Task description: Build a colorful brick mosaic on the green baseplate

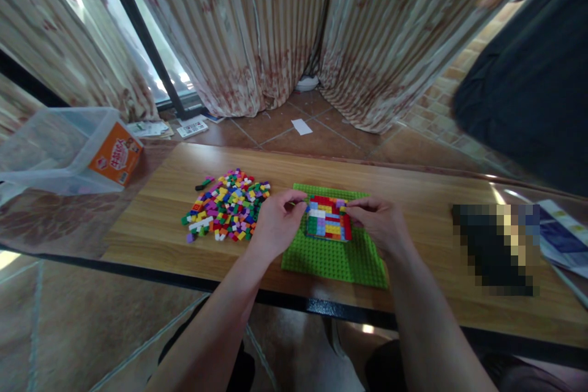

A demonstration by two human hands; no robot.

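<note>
A flat block of multicoloured building bricks (328, 220) sits on a green studded baseplate (331, 266). My left hand (278, 217) is at the block's upper left corner, thumb and forefinger closed together. A bit of blue shows at those fingertips, too small to tell whether it is held or part of the block. At the upper right corner, my right hand (379, 220) pinches what looks like a small yellow brick (343, 209) against the block. Left of the baseplate lies a heap of loose bricks (234, 205) in many colours.
Everything lies on a long wooden table (151, 220) with a dark front edge. A clear plastic tub (59, 147) with an orange label stands at the far left. At the right are a blurred-out dark object (500, 251) and papers (563, 233). Striped curtains (229, 30) hang behind.
</note>
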